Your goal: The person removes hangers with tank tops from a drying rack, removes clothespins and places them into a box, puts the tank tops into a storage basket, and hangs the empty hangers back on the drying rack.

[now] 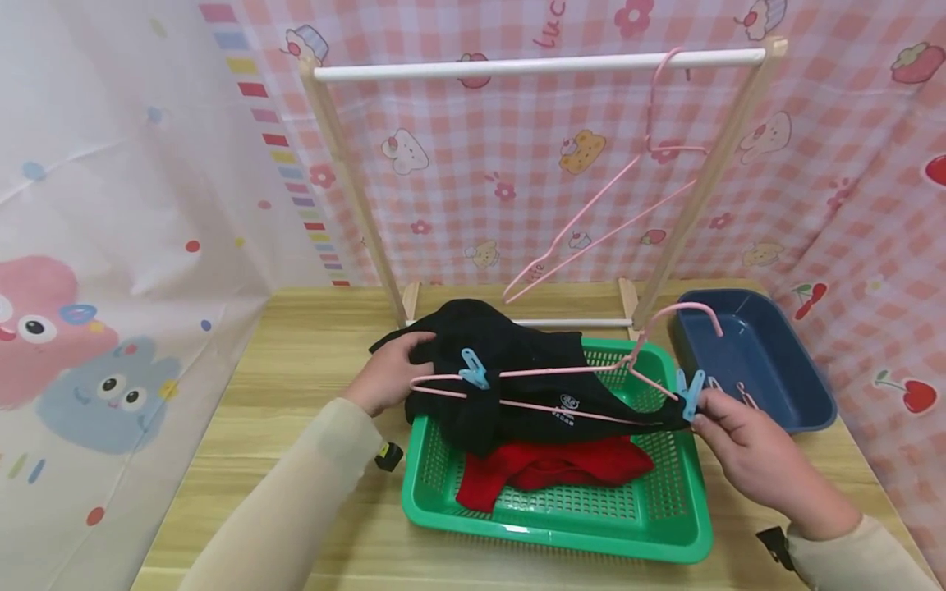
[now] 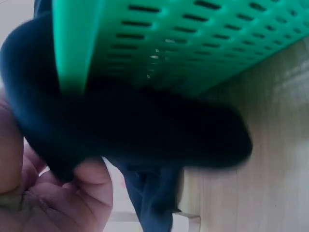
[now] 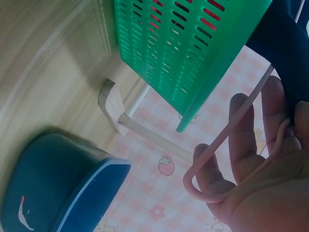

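Note:
A black garment point(image 1: 510, 345) with a small white print lies over the green basket point(image 1: 562, 533). Across it runs a pink hanger point(image 1: 550, 371), hook pointing to the upper right. A light blue clothespin point(image 1: 475, 369) clips the cloth to the hanger's left part; a second blue clothespin point(image 1: 691, 396) is near its right end. My left hand point(image 1: 392, 373) grips the garment's left side beside the hanger's end. At the right end, my right hand point(image 1: 761, 451) pinches the black cloth, and the looped hanger end lies across its fingers point(image 3: 241, 137). Red cloth point(image 1: 554, 468) lies inside the basket.
Behind the basket stands a wooden rack with a white rod point(image 1: 539, 67), and another pink hanger point(image 1: 599, 201) hangs from it. A dark blue tray point(image 1: 761, 353) at the right holds a few small pins or clips. Patterned cloth point(image 1: 502, 164) covers the wall behind.

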The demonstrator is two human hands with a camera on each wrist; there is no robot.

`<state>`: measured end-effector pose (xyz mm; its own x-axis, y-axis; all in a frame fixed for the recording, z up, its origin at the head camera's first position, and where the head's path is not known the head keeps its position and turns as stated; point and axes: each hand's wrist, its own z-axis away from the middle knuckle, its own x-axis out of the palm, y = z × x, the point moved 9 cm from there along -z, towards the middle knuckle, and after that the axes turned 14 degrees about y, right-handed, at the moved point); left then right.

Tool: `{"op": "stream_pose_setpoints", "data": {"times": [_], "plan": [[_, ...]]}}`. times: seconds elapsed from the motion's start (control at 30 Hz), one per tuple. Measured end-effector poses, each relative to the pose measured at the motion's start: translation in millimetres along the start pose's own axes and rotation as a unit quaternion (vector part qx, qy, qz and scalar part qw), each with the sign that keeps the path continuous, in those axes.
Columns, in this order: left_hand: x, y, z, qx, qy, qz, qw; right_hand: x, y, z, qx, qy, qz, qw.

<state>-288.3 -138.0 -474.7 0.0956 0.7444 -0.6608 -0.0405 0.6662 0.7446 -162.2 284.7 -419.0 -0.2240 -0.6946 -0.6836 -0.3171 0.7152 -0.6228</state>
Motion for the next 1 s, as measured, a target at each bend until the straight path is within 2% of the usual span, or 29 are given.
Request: {"op": "stream_pose_setpoints", "data": {"times": [0.27,0.37,0.47,0.57,0.8,0.9,1.0], "plan": [[-6.7,13.1,-1.3,0.017,0.048,-0.062,0.9968,-1.8,0.1,-0.2,0.001,0.007,0.007,1.000],[-13.4,22.3,1.6,0.031,0.066,-0.062,0.9954,-2.3,-1.4,0.2,-0.002,0.009,0.007,1.000],[-22.9,33.9,7.2,0.044,0.086,-0.031,0.9948,-3.5,-3.6,0.6,-0.006,0.017,0.005,1.000],[-30.7,43.3,14.2,0.048,0.097,0.024,0.9939,-3.9,-5.1,1.0,-0.009,0.023,0.002,1.000],[-40.1,67.9,29.0,0.091,0.105,0.106,0.9846,-4.9,-6.3,1.1,-0.010,0.032,-0.010,0.999],[-40.7,78.4,36.0,0.107,0.095,0.147,0.9788,-6.9,-7.5,1.6,-0.012,0.039,-0.020,0.999],[-38.0,89.8,44.7,0.112,0.065,0.201,0.9710,-9.1,-9.0,2.2,-0.016,0.049,-0.037,0.998]]}}
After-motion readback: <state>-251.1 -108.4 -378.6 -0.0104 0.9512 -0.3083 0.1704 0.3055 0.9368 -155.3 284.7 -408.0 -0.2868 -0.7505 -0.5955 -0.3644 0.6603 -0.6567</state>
